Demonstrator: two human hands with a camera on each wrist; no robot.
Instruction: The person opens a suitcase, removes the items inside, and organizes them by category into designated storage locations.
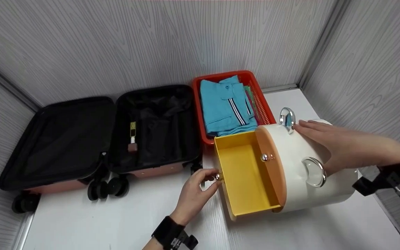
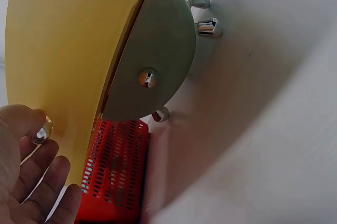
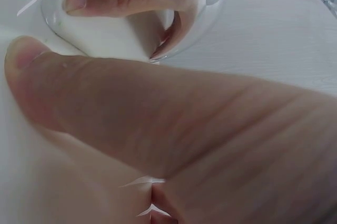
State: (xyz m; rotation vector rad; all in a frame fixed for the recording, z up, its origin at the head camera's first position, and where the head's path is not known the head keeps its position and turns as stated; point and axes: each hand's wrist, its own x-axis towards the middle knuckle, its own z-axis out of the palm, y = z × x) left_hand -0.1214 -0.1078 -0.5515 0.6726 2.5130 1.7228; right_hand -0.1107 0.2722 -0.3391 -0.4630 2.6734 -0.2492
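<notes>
A white rounded drawer box [image 1: 295, 194] lies on the tabletop, with its yellow drawer [image 1: 243, 177] pulled out and an orange front panel [image 1: 272, 170] beside it. Thumb and finger of my left hand [image 1: 191, 194] pinch the silver knob [image 1: 218, 176] on the drawer's front; the left wrist view also shows this knob [image 2: 43, 132]. My right hand [image 1: 349, 146] rests spread on the white curved body, between two shiny chrome fittings [image 1: 287, 118]. In the right wrist view, the thumb [image 3: 95, 87] lies against the white surface. Inside, the drawer holds nothing visible.
Behind the box stands a red basket [image 1: 264, 104] with folded blue clothes [image 1: 221, 107]. To the left lies an opened suitcase [image 1: 57, 139] with black lining and a tag [image 1: 133, 133] inside it. Grey wood-grain walls [image 1: 151, 41] enclose the table.
</notes>
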